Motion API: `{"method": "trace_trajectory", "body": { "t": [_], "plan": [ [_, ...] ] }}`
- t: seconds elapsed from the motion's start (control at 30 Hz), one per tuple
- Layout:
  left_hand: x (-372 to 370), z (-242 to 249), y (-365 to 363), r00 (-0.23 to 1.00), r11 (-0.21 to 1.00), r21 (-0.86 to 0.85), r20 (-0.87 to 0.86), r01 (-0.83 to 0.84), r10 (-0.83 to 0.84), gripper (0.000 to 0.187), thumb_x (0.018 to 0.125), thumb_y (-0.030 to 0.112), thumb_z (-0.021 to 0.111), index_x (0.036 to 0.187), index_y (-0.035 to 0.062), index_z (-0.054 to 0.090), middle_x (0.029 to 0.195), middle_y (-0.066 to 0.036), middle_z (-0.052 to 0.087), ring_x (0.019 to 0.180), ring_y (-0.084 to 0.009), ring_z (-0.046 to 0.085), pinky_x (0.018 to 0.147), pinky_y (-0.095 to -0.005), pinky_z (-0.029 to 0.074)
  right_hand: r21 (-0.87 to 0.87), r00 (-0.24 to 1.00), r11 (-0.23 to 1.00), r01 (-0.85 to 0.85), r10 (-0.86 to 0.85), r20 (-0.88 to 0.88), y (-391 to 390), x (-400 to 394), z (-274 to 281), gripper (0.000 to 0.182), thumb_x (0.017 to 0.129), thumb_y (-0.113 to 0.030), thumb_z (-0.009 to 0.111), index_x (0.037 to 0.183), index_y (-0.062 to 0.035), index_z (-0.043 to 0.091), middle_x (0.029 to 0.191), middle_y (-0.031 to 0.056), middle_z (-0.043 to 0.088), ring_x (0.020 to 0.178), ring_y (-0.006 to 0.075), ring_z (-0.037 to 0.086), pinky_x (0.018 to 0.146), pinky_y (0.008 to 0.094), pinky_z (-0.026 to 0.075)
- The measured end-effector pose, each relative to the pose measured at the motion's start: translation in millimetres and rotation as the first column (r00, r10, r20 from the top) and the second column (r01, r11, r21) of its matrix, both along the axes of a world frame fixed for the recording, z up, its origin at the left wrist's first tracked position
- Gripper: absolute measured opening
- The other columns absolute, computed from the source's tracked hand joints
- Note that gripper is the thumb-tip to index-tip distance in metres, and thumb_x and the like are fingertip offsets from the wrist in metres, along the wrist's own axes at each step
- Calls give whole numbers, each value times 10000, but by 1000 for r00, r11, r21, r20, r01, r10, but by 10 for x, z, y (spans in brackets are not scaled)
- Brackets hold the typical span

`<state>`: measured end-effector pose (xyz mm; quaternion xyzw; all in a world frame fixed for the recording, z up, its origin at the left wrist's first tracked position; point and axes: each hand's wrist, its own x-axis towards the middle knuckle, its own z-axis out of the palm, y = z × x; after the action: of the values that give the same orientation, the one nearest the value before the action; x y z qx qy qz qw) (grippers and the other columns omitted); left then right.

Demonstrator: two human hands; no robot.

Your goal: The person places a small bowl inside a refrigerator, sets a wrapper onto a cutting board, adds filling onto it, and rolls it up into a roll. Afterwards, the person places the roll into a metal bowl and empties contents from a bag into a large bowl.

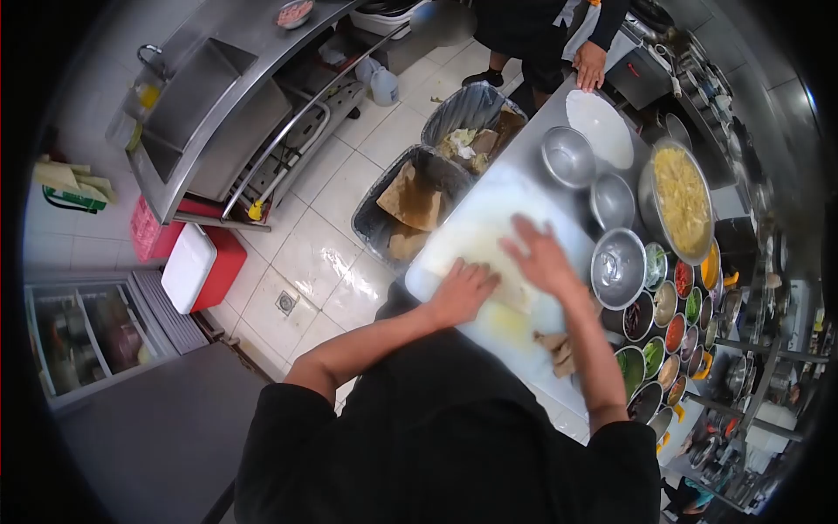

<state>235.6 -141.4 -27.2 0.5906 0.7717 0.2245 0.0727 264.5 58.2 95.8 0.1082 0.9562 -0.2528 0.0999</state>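
Left hand lay curled, right hand spread flat; both pressed on one white cutting board. Three empty steel bowls stood beside it.

White tiled floor; steel sink (left); bins.

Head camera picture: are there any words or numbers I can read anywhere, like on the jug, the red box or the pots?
No text can be read here.
White jug on the floor: any label too small and blurred.
Red and white box: plain, no letters seen.
Green and yellow packet at the left: print too blurred.
White cutting board under the left hand and right hand: no marks.
Small ingredient pots: no labels.
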Motion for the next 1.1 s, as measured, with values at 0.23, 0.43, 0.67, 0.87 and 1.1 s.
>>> {"method": "trace_trajectory", "body": {
  "t": [0.23,0.43,0.67,0.87,1.1],
  "plan": [
    [190,-725,116,935,953,178,301,-246,185,585,894,150,616,1420,3,406,1393,-228,476,1319,-363,421,1131,-507,269,13,912,972,-234,215,349,-1164,-369,-510,929,947,-675,344,1538,22,179,1630,189,106,1510,349,79,1210,538,72],
    [45,-487,22,993,999,30,-110,-43,46,524,929,295,463,1443,188,464,1396,-131,508,1270,-335,462,1110,-574,253,76,905,958,-275,231,356,-1498,-326,-539,1086,901,-765,292,1517,111,112,1617,271,9,1508,401,-14,1198,551,-6],
    [150,-658,92,986,983,102,-62,-151,158,488,916,267,466,1395,188,514,1368,-107,532,1277,-316,471,1126,-567,252,159,853,948,-277,166,494,-1809,-312,-360,1007,920,-726,326,1545,36,119,1634,209,56,1510,390,17,1204,551,32],
    [153,-532,121,985,985,75,-63,-153,158,502,900,296,495,1383,162,525,1356,-139,534,1217,-315,508,1068,-579,311,-8,943,983,-185,180,279,-1795,-254,-452,929,930,-709,320,1519,5,246,1598,202,222,1462,426,215,1182,595,97],
    [-36,-313,-2,999,964,264,48,-10,-3,496,913,248,546,1377,79,510,1320,-157,519,1181,-335,483,1024,-539,336,-237,942,963,131,-196,-274,-1214,431,-397,604,966,-368,529,1414,24,422,1470,242,423,1401,430,333,1150,609,162]
  ]
}}
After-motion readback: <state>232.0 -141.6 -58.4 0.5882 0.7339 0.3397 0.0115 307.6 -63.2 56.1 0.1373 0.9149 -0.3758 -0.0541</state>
